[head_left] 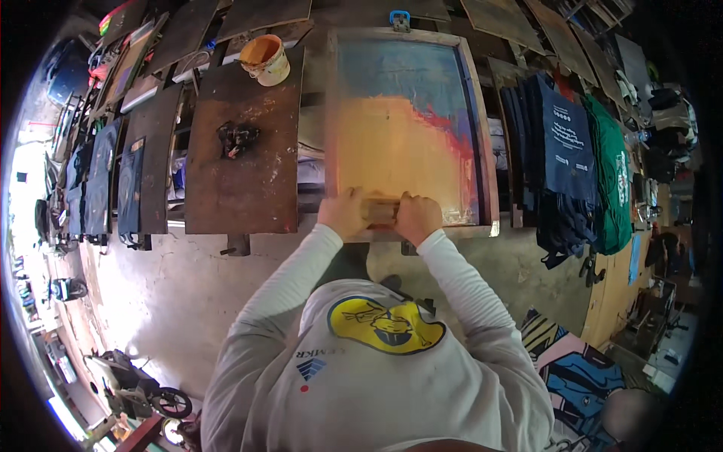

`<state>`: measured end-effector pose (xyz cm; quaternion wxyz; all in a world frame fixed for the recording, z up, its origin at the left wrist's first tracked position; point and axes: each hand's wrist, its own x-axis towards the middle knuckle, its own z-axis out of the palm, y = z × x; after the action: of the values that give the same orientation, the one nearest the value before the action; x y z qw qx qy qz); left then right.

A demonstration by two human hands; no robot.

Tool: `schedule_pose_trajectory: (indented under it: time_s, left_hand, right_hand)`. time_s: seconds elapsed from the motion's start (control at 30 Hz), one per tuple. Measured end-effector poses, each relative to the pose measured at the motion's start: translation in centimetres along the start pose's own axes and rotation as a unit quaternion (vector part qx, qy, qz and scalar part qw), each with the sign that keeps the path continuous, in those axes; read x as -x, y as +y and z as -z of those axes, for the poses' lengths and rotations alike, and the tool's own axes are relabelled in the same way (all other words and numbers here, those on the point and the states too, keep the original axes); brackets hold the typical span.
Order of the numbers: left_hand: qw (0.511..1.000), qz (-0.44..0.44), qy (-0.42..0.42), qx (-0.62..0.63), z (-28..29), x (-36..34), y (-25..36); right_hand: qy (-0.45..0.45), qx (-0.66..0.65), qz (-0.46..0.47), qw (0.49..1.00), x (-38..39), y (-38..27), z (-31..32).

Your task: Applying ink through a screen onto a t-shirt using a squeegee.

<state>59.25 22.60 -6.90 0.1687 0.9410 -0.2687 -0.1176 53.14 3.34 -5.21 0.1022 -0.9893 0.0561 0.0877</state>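
Both my hands grip a squeegee [380, 212] at the near end of a wooden-framed printing screen [480, 143]. My left hand [343, 214] is closed round its left end, and my right hand [419, 218] holds the right end. Some blur covers the tool, and its blade edge cannot be made out. Yellow-orange ink [384, 147] spreads over most of the mesh, with a red-pink fringe along its right side. Toward the far end the mesh [395, 64] looks blue-grey. A hinge clamp [400, 21] with a blue part sits at the frame's far edge.
Left of the screen, a dark board [260, 192] bears an ink-stained bucket [268, 69] and a crumpled black bundle [238, 140]. Dark blue shirts [566, 143] and green shirts [608, 177] hang over boards on the right. Further boards line the far side. A small wheeled vehicle [135, 384] stands lower left.
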Motion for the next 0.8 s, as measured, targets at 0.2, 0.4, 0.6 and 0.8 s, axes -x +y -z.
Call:
schedule_pose_trajectory:
  time_s: [0.2,0.4,0.6,0.8]
  left_hand:
    - [0.998,-0.052,0.007,0.042,1.7,-4.7,-0.9]
    - [0.998,-0.065,0.015,-0.003,7.7,-17.4,-3.7]
    - [0.998,-0.027,0.0,-0.063,10.3,-24.2,-5.2]
    - [0.998,-0.005,-0.014,-0.056,8.6,-21.8,-4.6]
  right_hand:
    - [-0.039,0.044,0.046,0.997,-4.1,0.6,4.7]
    - [-0.008,0.102,0.035,0.994,-16.4,1.0,9.2]
    - [-0.006,0.077,0.002,0.997,-25.2,0.8,9.4]
    - [0.004,0.062,-0.004,0.998,-23.2,1.7,6.2]
